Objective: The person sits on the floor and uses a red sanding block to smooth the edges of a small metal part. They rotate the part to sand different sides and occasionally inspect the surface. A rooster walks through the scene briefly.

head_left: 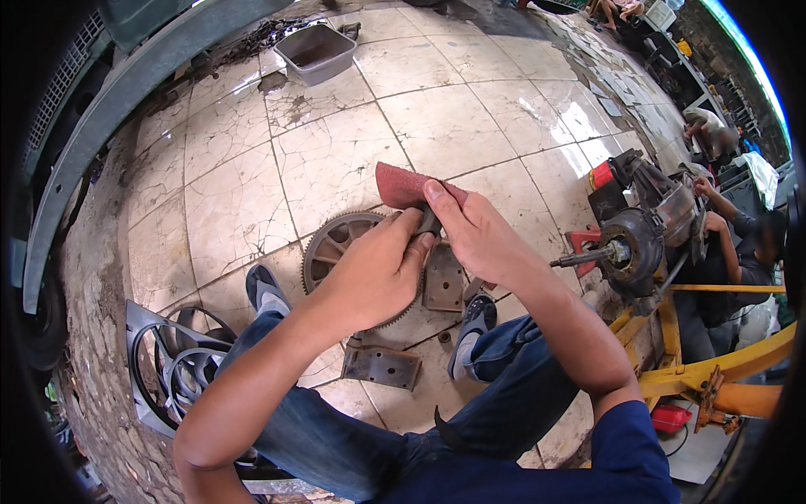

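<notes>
Close together before us, our left hand (378,273) is clamped on a dark metal piece (431,221) and our right hand (483,235) pinches a reddish-brown abrasive sheet (400,186) at that piece's upper end. Beneath them, on the tiled floor (453,126), we have a toothed wheel (329,244), partly hidden, and two drilled metal plates (382,367); well beyond stands a grey basin (329,74).

Cracked, glossy, pale tiled floor (222,189)
</notes>
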A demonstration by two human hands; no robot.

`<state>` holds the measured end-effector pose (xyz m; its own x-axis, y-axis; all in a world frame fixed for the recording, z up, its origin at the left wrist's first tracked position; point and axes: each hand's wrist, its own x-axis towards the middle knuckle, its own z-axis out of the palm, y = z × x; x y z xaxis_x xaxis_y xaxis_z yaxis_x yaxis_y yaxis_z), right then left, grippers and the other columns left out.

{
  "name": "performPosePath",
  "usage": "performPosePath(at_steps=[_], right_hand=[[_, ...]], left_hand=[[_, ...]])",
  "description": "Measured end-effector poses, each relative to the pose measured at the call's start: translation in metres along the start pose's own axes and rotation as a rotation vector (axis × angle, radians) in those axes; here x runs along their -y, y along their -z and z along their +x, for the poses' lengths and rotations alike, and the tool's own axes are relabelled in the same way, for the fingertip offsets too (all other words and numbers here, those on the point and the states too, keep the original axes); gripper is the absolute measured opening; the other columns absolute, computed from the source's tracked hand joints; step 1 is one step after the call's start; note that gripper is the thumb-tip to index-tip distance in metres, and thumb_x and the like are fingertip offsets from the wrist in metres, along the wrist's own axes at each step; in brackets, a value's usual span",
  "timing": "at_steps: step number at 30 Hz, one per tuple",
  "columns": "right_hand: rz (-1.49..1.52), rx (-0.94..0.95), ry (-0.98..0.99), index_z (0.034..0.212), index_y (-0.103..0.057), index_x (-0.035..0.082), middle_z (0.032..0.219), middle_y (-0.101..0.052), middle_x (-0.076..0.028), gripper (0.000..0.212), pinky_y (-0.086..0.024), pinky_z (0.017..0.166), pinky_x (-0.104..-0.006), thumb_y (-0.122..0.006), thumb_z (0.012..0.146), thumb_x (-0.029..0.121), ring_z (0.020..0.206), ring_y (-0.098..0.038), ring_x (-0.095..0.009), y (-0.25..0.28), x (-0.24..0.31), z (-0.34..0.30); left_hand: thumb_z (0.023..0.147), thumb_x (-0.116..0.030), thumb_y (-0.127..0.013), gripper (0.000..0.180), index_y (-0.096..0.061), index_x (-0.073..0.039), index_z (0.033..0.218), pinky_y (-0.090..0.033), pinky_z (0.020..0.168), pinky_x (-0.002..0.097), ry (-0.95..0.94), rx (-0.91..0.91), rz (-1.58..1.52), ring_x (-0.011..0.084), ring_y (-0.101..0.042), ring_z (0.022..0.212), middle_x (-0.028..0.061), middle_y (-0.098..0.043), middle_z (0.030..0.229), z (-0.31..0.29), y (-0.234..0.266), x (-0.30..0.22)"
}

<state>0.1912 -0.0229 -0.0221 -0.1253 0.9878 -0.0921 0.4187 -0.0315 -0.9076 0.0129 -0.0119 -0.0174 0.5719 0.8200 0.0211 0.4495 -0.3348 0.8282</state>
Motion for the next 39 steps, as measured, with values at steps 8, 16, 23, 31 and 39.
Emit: performPosePath(at_steps=[8, 16, 23, 31, 39], right_hand=[[-0.021, -0.022, -0.019, 0.127, -0.058, -0.002, 0.058, -0.042, 0.000, 0.055, -0.035, 0.052, -0.0303, -0.035, 0.107, 0.043, 0.057, -0.039, -0.008, 0.002, 0.020, -0.005], [0.155, -0.113, 0.072, 0.131, -0.057, -0.001, 0.063, -0.045, 0.001, 0.053, -0.037, 0.053, -0.0279, -0.036, 0.107, 0.042, 0.057, -0.038, -0.007, -0.005, 0.008, -0.003], [0.015, -0.136, 0.075, 0.140, -0.050, 0.003, 0.101, -0.064, -0.012, 0.043, -0.047, 0.082, -0.0276, -0.036, 0.108, 0.028, 0.092, -0.059, -0.013, 0.002, 0.035, -0.011], [-0.108, -0.077, 0.261, 0.146, -0.045, 0.010, 0.133, -0.058, -0.018, 0.040, -0.044, 0.101, -0.0329, -0.036, 0.107, 0.020, 0.120, -0.058, -0.028, -0.004, 0.031, -0.014], [-0.149, -0.110, 0.258, 0.144, -0.047, 0.012, 0.129, -0.060, -0.020, 0.041, -0.046, 0.097, -0.0353, -0.037, 0.107, 0.025, 0.112, -0.061, -0.033, -0.003, 0.026, -0.011]], left_hand=[[0.099, -0.018, -0.051, 0.033, -0.050, 0.005, 0.121, -0.046, 0.086, 0.0499, -0.064, -0.035, 0.030, 0.0456, -0.058, 0.102, 0.0272, -0.062, 0.105, 0.002, 0.006, 0.007], [0.097, -0.023, -0.060, 0.033, -0.058, 0.007, 0.112, -0.048, 0.077, 0.0405, -0.078, -0.026, -0.166, 0.0356, -0.062, 0.085, 0.0247, -0.063, 0.096, 0.008, 0.005, 0.013], [0.099, -0.026, -0.060, 0.034, -0.059, 0.004, 0.115, -0.049, 0.070, 0.0322, 0.100, 0.131, -0.360, 0.0146, -0.060, 0.074, 0.0110, -0.063, 0.090, 0.006, 0.016, 0.014], [0.101, -0.023, -0.056, 0.029, -0.059, -0.003, 0.121, -0.047, 0.082, 0.0283, 0.152, 0.080, -0.365, 0.0114, -0.059, 0.089, 0.0028, -0.065, 0.098, 0.011, 0.036, 0.022], [0.100, -0.020, -0.057, 0.028, -0.060, -0.004, 0.123, -0.046, 0.090, 0.0295, 0.131, 0.077, -0.337, 0.0117, -0.059, 0.100, 0.0042, -0.066, 0.109, 0.008, 0.041, 0.018]])
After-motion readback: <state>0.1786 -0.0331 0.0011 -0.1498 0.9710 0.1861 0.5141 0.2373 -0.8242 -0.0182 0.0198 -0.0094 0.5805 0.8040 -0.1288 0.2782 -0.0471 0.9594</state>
